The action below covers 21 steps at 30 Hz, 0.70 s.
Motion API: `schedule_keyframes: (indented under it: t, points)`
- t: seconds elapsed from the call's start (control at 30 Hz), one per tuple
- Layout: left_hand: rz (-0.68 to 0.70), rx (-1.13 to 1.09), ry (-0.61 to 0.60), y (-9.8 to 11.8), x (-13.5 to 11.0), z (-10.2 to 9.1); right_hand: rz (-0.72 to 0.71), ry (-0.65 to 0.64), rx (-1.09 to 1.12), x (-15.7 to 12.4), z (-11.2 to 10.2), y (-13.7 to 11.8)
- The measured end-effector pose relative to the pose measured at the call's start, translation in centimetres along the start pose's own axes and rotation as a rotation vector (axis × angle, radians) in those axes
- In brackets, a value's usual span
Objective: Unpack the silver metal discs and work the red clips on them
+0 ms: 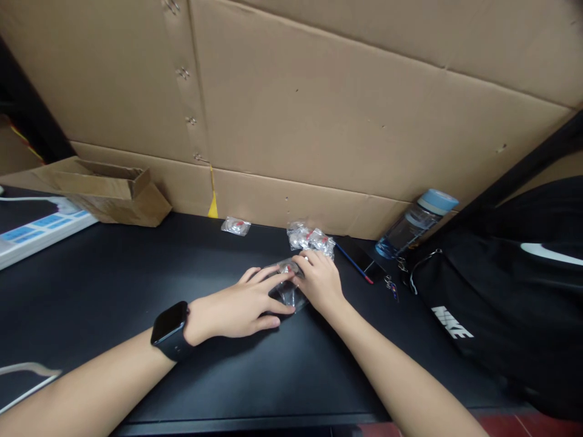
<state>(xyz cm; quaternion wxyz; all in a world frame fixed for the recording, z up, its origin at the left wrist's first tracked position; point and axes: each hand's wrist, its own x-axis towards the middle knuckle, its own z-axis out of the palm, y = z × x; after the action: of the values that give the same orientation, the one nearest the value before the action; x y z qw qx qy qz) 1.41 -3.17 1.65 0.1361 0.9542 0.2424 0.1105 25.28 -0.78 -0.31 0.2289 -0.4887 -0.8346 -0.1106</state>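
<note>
My left hand (237,306), with a black smartwatch (170,331) on the wrist, lies flat with fingers stretched out, pressing on a clear plastic bag (286,291) on the black table (136,273). My right hand (321,279) rests at the bag's far right end, its fingers curled down onto the bag's edge. Just behind it lies a pile of small clear packets (310,238) with red bits inside. One more small packet (235,226) lies alone farther left by the cardboard wall.
A cardboard wall (341,103) backs the table. An open cardboard box (107,188) and a white power strip (36,230) sit at the left. At the right are a blue-capped bottle (416,224), a phone and pen (359,262), keys, and a black bag (501,291).
</note>
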Motion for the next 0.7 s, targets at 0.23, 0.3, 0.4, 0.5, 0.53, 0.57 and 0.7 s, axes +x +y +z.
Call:
schedule_keyframes:
  t: [0.23,0.3,0.4,0.5,0.53,0.57,0.7]
  points:
    - [-0.024,-0.034,0.162,-1.6,0.5,-0.5,-0.204,-0.148,0.587,0.1,-2.5,1.8]
    - [-0.073,-0.023,0.198,-2.2,0.8,-0.5,-0.160,-0.170,0.599,-0.2,-3.5,2.4]
    - [-0.116,-0.014,0.211,-3.1,1.0,-0.2,-0.143,-0.302,0.555,-0.7,-4.0,2.4]
    - [-0.085,-0.025,0.184,-3.5,1.1,0.1,-0.115,-0.370,0.542,-1.0,-3.5,1.5]
    - [-0.078,-0.025,0.178,-3.6,1.1,0.1,-0.105,-0.358,0.550,-1.0,-3.3,1.2]
    - [-0.081,-0.020,0.182,-3.7,1.1,0.1,-0.098,-0.339,0.564,-1.0,-3.0,1.0]
    - [-0.170,-0.009,0.274,-3.8,1.2,-0.3,-0.037,-0.238,0.640,-0.6,-2.5,1.0]
